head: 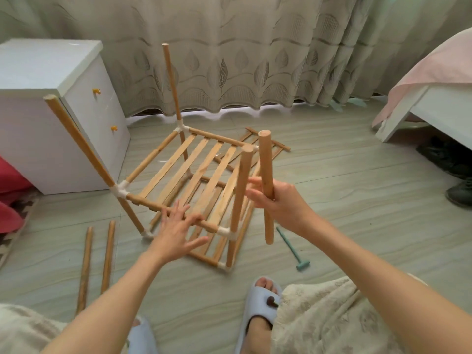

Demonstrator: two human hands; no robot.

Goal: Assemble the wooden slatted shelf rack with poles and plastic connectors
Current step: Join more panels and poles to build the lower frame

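The half-built wooden rack (189, 172) stands on the floor, two slatted tiers joined by white plastic connectors (120, 189). Three upright poles rise from its corners: one at the left (76, 139), one at the back (171, 80), one at the front right (241, 190). My left hand (177, 229) lies with spread fingers on the front rail of the upper tier. My right hand (278, 200) grips a loose wooden pole (266, 185), held upright just right of the front-right pole.
Two spare poles (98, 264) lie on the floor at the left. A loose slatted panel (258, 146) lies behind the rack. A small green hammer (293, 249) lies to the right. A white cabinet (51, 116) stands left, a bed (429, 98) right. My slippered feet are below.
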